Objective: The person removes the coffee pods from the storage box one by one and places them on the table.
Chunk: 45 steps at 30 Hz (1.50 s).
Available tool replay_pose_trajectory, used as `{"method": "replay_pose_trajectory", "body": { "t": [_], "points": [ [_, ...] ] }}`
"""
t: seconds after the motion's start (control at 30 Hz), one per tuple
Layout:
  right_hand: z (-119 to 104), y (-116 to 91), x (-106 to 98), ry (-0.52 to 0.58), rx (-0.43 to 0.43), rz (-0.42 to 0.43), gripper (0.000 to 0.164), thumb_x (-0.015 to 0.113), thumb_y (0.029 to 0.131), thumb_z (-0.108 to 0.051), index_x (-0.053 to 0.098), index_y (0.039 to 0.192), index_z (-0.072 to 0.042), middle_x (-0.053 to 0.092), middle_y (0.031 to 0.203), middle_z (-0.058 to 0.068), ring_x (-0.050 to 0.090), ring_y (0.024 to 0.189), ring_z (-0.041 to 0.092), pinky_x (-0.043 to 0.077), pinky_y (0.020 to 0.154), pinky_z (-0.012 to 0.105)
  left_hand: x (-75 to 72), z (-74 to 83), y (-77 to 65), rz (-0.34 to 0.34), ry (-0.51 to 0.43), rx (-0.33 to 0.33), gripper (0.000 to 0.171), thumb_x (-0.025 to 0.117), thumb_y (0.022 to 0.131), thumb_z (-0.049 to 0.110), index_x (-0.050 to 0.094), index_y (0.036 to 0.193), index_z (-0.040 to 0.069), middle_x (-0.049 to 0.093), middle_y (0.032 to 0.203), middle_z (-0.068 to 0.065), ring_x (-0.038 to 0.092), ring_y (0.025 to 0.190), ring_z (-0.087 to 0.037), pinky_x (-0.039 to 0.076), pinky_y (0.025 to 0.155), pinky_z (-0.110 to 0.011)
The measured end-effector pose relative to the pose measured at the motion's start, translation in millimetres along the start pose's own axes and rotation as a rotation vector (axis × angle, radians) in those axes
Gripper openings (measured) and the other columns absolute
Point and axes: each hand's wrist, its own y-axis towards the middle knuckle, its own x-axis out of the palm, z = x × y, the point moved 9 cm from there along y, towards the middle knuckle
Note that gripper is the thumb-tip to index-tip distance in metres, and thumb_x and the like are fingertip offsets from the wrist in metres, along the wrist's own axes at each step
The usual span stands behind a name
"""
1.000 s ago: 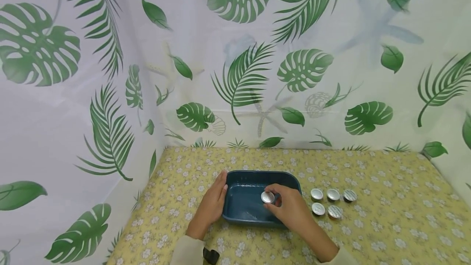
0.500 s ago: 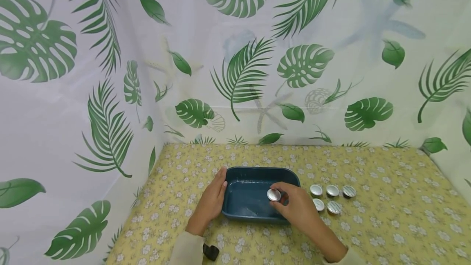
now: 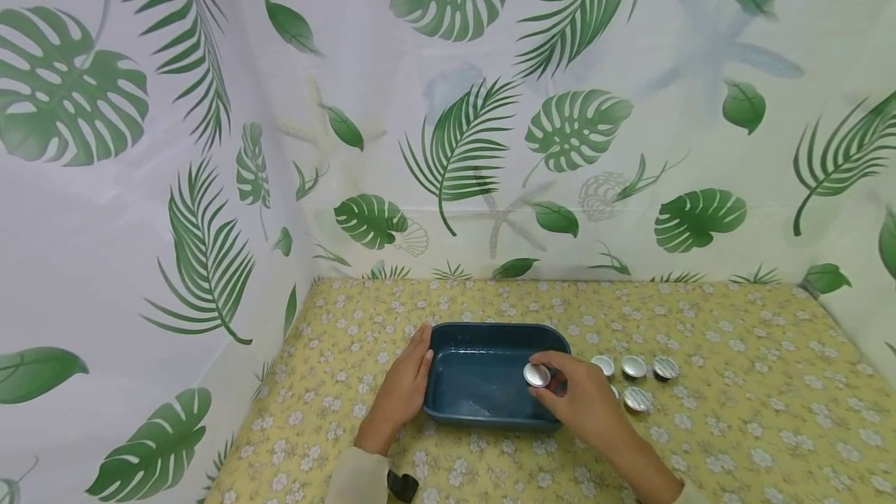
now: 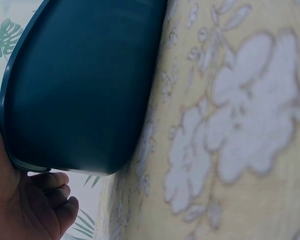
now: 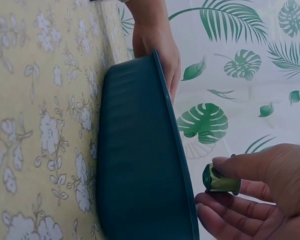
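My right hand (image 3: 581,399) pinches a coffee capsule (image 3: 536,375) between thumb and fingers, over the right part of a dark teal rectangular dish (image 3: 483,420). The capsule's silver foil lid faces up in the head view. In the right wrist view its green-gold body (image 5: 221,182) shows just beyond the dish's rim. At the dish's left end my left hand (image 3: 400,383) grips the side, thumb along the rim. Its curled fingers (image 4: 55,195) show below the rim in the left wrist view. The visible inside of the dish holds nothing.
Several silver-lidded capsules (image 3: 633,367) stand in two rows right of the dish, some partly hidden behind my right hand. A yellow floral cloth (image 3: 763,395) covers the table. Leaf-printed white sheeting (image 3: 595,239) rises at the back and left. A black strap (image 3: 402,486) shows by my left wrist.
My right hand has moved right with the capsule, from near the dish's middle toward its right end, now overlapping more of the standing capsules. My left hand stays on the dish.
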Motion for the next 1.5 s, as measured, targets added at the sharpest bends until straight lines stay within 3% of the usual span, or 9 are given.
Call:
{"method": "replay_pose_trajectory", "body": {
  "t": [0.4,0.73,1.0,1.17,1.5],
  "points": [
    [9.0,-10.8,-9.6,0.018,0.032,-0.017,0.042,0.085,0.08,-0.002,0.071,0.12,-0.007,0.072,0.101,0.004,0.064,0.074,0.008,0.055,0.061,0.022,1.6,-0.7,-1.1,-0.01,0.004,-0.022,0.053,0.033,0.114,0.027,0.02,0.163,0.012,0.017,0.168,-0.004,0.022,0.153,-0.03,0.026,0.121,-0.05],
    [15.2,-22.3,-19.6,0.012,0.004,0.039,0.045,0.086,0.077,0.001,0.072,0.119,-0.005,0.074,0.099,0.005,0.068,0.076,0.009,0.057,0.061,0.021,2.2,-0.2,-0.4,-0.01,-0.008,-0.01,0.053,0.034,0.114,0.026,0.02,0.163,0.011,0.017,0.168,-0.006,0.022,0.153,-0.031,0.027,0.12,-0.051],
    [19.6,-27.5,-23.3,0.052,0.03,0.041,0.043,0.085,0.078,0.002,0.072,0.119,-0.005,0.073,0.1,0.007,0.068,0.075,0.008,0.057,0.061,0.022,2.4,-1.2,-0.5,-0.008,0.004,-0.017,0.053,0.033,0.114,0.027,0.022,0.162,0.01,0.018,0.168,-0.004,0.022,0.153,-0.029,0.026,0.121,-0.05],
    [21.8,-31.5,-29.8,0.04,0.044,0.066,0.044,0.085,0.078,0.001,0.072,0.12,-0.01,0.073,0.1,0.004,0.069,0.076,0.008,0.057,0.061,0.022,3.5,-2.7,-0.3,-0.013,0.007,-0.019,0.053,0.033,0.114,0.027,0.02,0.163,0.011,0.017,0.168,-0.004,0.022,0.153,-0.029,0.026,0.121,-0.051],
    [29.9,-37.3,-42.7,0.019,0.083,0.094,0.044,0.086,0.08,-0.004,0.072,0.122,-0.007,0.073,0.099,0.004,0.069,0.077,0.008,0.057,0.062,0.022,1.8,-0.8,-0.5,-0.002,0.012,-0.006,0.053,0.035,0.113,0.023,0.021,0.162,0.009,0.019,0.168,-0.008,0.024,0.152,-0.032,0.028,0.12,-0.053]
  ]
}}
